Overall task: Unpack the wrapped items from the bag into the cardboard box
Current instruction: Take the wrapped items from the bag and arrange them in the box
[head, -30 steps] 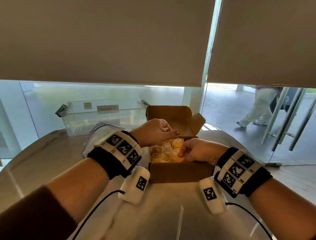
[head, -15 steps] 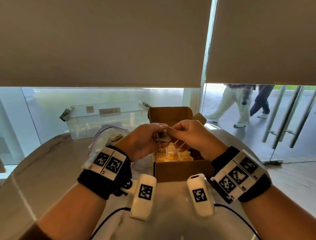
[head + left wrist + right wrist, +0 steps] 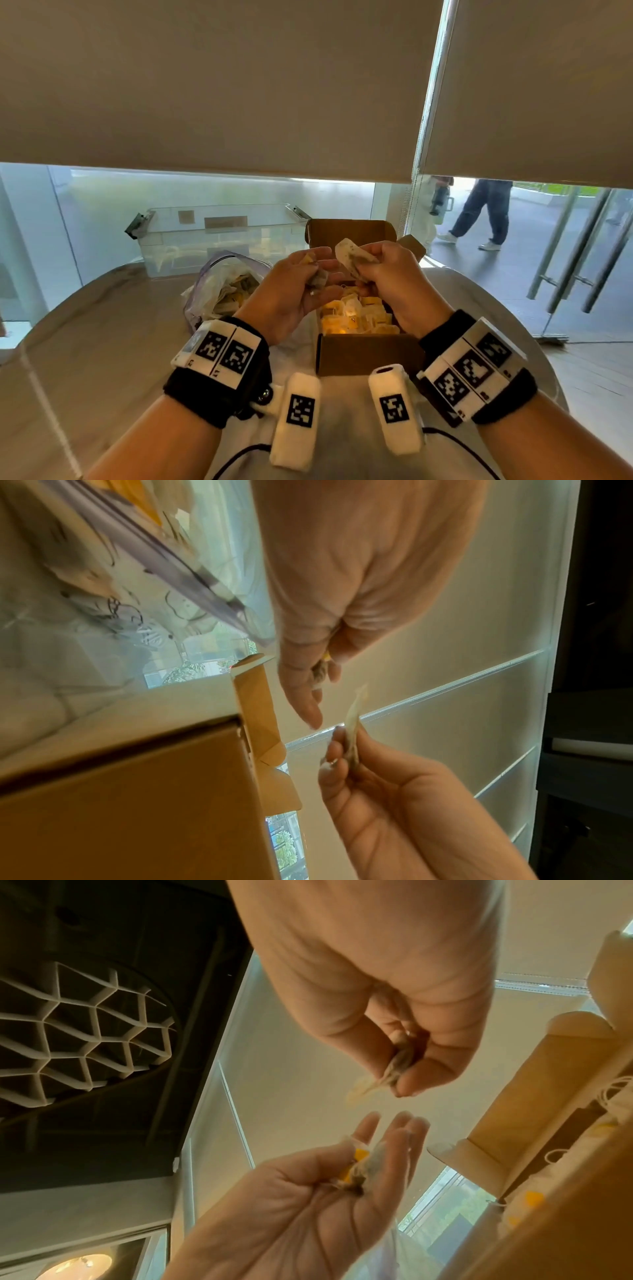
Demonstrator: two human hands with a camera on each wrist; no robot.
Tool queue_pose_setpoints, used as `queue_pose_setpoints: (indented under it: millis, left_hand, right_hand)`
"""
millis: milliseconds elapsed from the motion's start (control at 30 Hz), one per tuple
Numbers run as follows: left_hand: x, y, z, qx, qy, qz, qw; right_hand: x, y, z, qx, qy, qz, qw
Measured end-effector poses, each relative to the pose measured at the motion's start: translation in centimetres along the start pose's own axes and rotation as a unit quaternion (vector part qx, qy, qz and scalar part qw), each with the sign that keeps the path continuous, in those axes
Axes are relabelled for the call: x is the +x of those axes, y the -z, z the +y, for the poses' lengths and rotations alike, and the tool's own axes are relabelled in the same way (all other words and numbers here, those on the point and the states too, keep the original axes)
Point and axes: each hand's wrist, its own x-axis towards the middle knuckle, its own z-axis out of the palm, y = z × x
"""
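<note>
Frame centre, above the cardboard box (image 3: 370,353): right hand (image 3: 394,274) pinches one tea bag (image 3: 352,255); left hand (image 3: 294,287) loosely cradles another (image 3: 317,275). Light, soft, tearable; grip edges gently.

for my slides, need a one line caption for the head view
Both hands, left hand and right hand, each hold a tea bag above the open cardboard box.

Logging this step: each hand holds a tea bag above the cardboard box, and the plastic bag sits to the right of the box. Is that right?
Not quite. The plastic bag sits to the left of the cardboard box, as the head view shows. The rest stands: the left hand and right hand each hold a tea bag above the box.
</note>
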Motion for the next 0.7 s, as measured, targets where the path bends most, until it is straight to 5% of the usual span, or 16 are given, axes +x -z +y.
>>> queue_pose_setpoints:
  millis: [167, 267, 433, 533, 700]
  left_hand:
    - [0.0, 0.2, -0.1, 0.12, -0.016, 0.024, 0.992]
    - [-0.2, -0.2, -0.5, 0.18, -0.032, -0.003, 0.983]
    - [-0.7, -0.6, -0.4, 0.188, -0.057, -0.034, 0.98]
    - [-0.7, -0.5, -0.2, 0.213, -0.069, -0.008, 0.975]
    - [-0.8, -0.7, 0.3, 0.248, -0.081, 0.018, 0.965]
  right_hand:
    - [0.0, 0.5, -0.5, 0.14, -0.081, -0.05, 0.986]
    - [-0.3, 0.9, -0.9, 0.311, -0.167, -0.129, 0.927]
    - [-1.0, 1.1, -1.5, 0.327, -0.203, -0.248, 0.889]
    - [-1.0, 1.3, -1.5, 0.25, -0.194, -0.237, 0.919]
    - [-0.9, 2.6, -2.4, -0.029, -0.068, -0.156, 0.985]
